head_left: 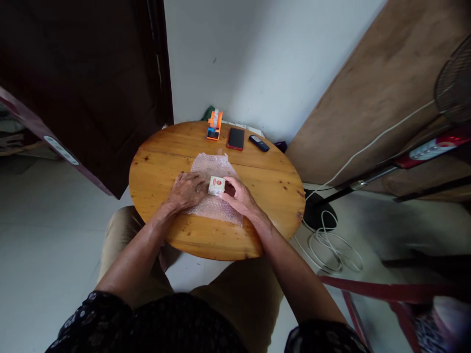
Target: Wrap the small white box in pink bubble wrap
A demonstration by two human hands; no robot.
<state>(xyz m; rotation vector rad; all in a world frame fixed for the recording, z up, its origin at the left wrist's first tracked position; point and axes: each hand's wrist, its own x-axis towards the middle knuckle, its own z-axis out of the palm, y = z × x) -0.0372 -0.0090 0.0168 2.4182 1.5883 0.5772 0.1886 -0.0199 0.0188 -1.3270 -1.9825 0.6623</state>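
A small white box [217, 185] with red print rests on a sheet of bubble wrap [217, 210], which lies spread over the round wooden table [272, 186]. My right hand [238, 195] grips the box from its right side, thumb near and fingers behind. To the left of the box, my left hand [189, 190] lies flat on the bubble wrap with its fingers stretched toward the box. Whether its fingertips touch the box I cannot tell.
At the table's far side stand an orange and blue tape dispenser [214, 125], a dark phone with a red edge [236, 138] and a small dark handset [259, 143]. A standing fan [454, 83] and coiled white cable [331, 245] are on the right. A dark door [84, 73] stands left.
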